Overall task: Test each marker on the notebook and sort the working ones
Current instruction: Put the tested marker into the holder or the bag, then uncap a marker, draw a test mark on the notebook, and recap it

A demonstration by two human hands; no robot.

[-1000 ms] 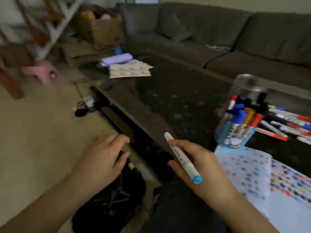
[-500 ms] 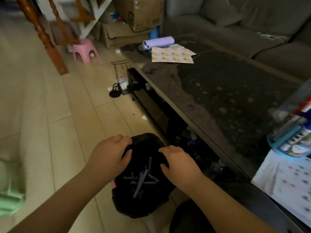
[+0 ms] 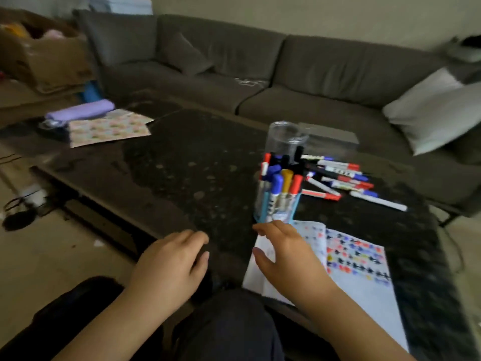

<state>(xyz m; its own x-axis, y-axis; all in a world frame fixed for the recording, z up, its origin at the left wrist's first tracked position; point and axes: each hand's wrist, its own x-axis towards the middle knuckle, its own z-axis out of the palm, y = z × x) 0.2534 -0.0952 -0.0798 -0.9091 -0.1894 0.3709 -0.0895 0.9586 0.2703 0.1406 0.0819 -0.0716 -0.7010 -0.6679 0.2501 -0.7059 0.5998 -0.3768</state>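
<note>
Standing capped markers [image 3: 279,190] fill a clear jar [image 3: 282,173] on the dark table [image 3: 182,173], loose markers [image 3: 346,181] just right of it. The notebook [image 3: 356,259] lies open nearby. Left hand [image 3: 169,264] and right hand [image 3: 286,254] hover empty, fingers relaxed

notebook [image 3: 364,280] marks blurred, perhaps scribbles

Colours on the dark speckled coffee table [image 3: 182,162]

Red, blue, yellow and black caps on white markers [image 3: 279,188]; notebook [image 3: 356,259] page white with red and blue marks; lilac pouch [image 3: 80,112].
</note>
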